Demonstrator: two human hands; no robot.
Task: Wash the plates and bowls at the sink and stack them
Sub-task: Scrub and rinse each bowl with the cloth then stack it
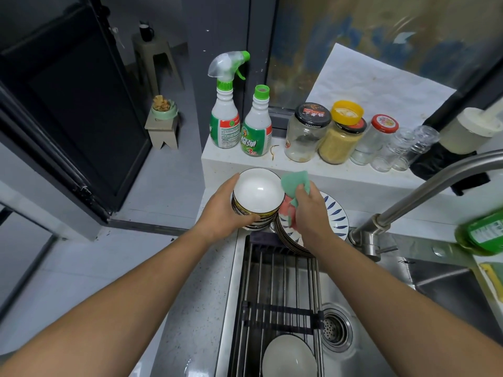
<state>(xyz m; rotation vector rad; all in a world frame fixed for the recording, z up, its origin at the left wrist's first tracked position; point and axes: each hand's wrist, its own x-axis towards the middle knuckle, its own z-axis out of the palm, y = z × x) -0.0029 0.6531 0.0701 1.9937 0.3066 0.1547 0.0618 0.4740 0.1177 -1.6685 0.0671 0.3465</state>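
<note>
A stack of white bowls with dark patterned sides stands at the sink's far left corner. My left hand grips the stack from the left side. My right hand holds a green and pink cloth just right of the bowls, over a pile of blue-leaf patterned plates leaning behind the rack. Another white bowl lies in the sink basin under the near end of the metal roll-up rack.
Steel faucet arches from the right. On the ledge behind stand two cleaner bottles, several jars and glasses. Green dish soap bottle at the right edge. The sink drain shows beside the rack. Grey counter on the left.
</note>
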